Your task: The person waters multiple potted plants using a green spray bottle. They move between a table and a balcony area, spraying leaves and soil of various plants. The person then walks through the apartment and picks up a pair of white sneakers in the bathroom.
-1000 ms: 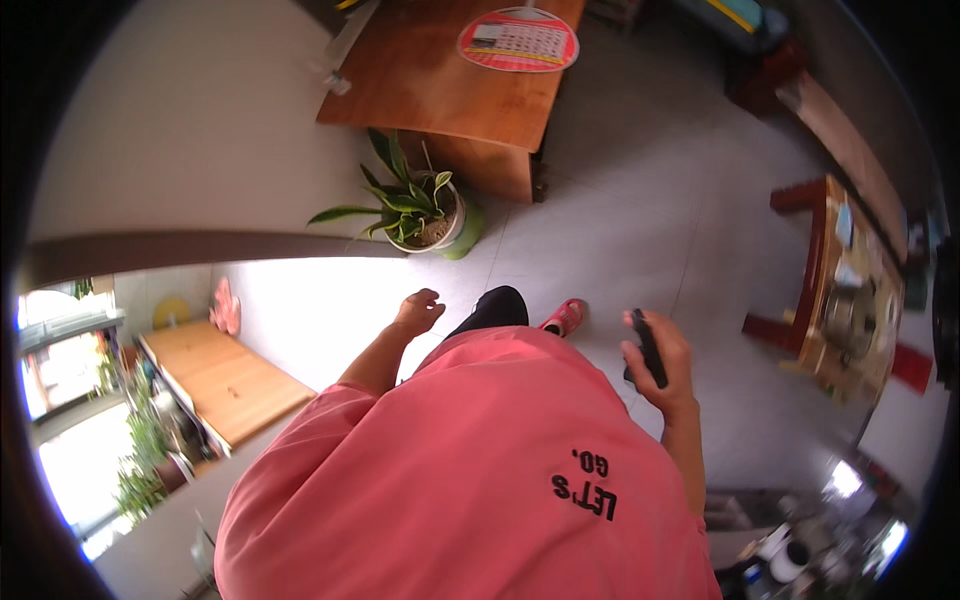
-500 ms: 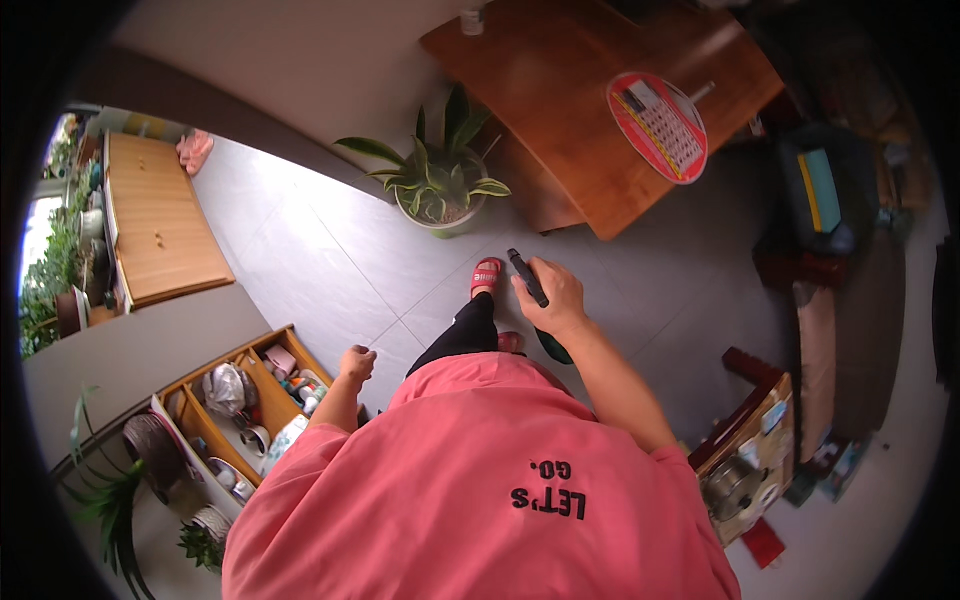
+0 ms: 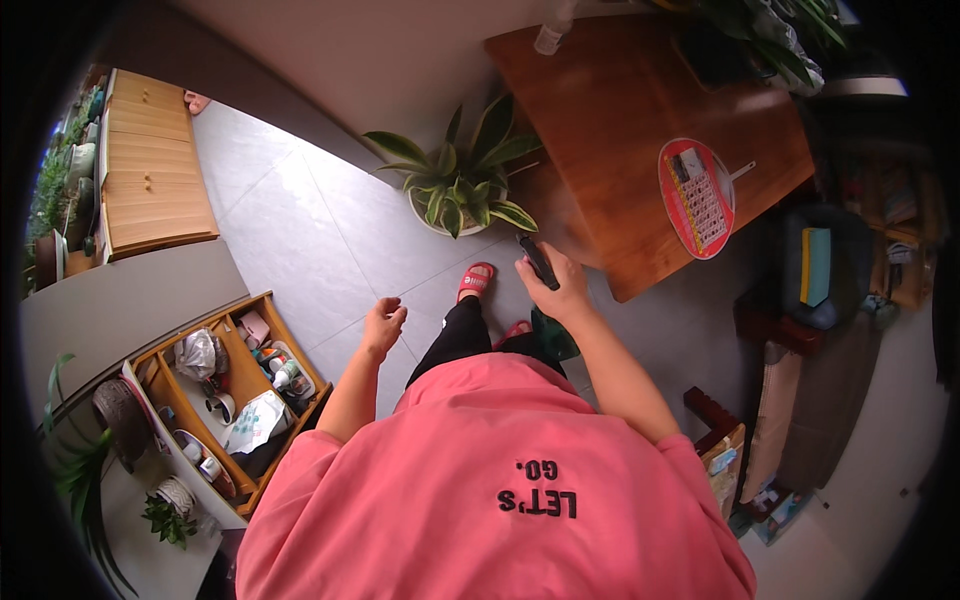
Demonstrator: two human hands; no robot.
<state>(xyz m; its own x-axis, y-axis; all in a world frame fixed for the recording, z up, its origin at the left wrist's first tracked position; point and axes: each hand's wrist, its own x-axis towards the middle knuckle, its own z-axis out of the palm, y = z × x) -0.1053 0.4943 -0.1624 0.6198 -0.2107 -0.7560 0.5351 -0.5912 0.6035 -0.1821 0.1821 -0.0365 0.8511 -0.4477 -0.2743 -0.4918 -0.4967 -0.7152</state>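
My right hand (image 3: 562,288) is wrapped round the black head of what looks like a spray bottle (image 3: 538,262). Its dark green, see-through body hangs below the hand, partly hidden by the forearm. The black head points toward a potted plant (image 3: 460,195) with long yellow-edged leaves, standing on the floor ahead. My left hand (image 3: 383,326) hangs in the air over the floor, left of my legs, with its fingers loosely bent and a little apart. Nothing shows in it.
A brown wooden table (image 3: 590,130) with a red round fan (image 3: 697,198) stands at the right of the plant. An open wooden drawer (image 3: 262,385) full of small items juts out at the left. A wooden cabinet (image 3: 150,165) is farther left, and a dark chair (image 3: 805,265) at the right.
I have come closer to the table and the plant. My left hand has moved forward and its fingers have loosened. The right hand keeps its hold on the spray bottle.
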